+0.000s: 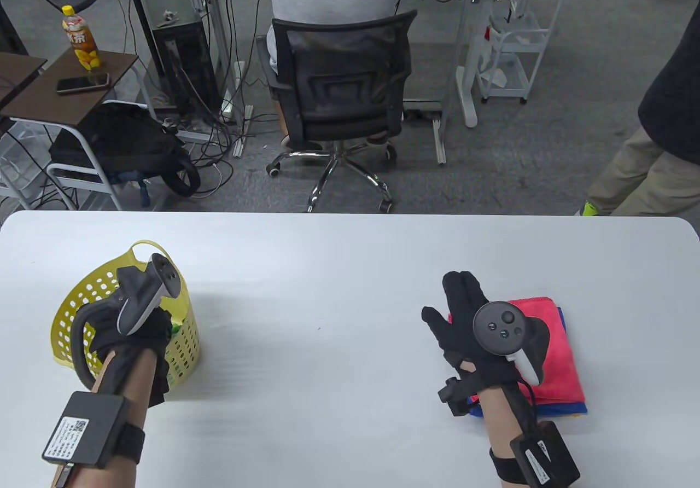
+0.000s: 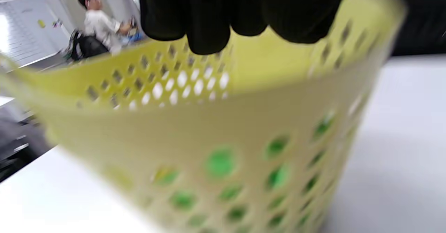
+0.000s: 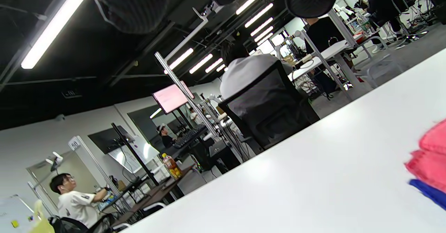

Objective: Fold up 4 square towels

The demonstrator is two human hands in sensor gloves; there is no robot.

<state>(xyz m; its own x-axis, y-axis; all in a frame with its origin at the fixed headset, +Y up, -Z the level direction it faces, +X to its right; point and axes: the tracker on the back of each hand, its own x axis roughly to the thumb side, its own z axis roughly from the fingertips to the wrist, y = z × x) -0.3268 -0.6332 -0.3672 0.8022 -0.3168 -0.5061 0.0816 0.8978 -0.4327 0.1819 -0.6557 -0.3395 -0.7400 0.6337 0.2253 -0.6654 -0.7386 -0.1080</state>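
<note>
A yellow perforated basket point(image 1: 76, 297) stands at the table's left. A green towel point(image 1: 175, 328) lies inside it and shows through the holes in the left wrist view point(image 2: 219, 161). My left hand point(image 1: 143, 330) is over the basket's near rim. Its fingertips point(image 2: 205, 34) hang above the opening with nothing in them. At the right lies a stack of folded towels, pink point(image 1: 549, 346) on top and blue point(image 1: 566, 408) beneath. My right hand point(image 1: 455, 308) lies flat with fingers spread at the stack's left edge, holding nothing.
The white table point(image 1: 328, 302) is bare between the basket and the stack. Beyond its far edge are an office chair with a seated person point(image 1: 339, 72), a side table with a bottle point(image 1: 81, 39), and a standing person point(image 1: 656, 127) at the right.
</note>
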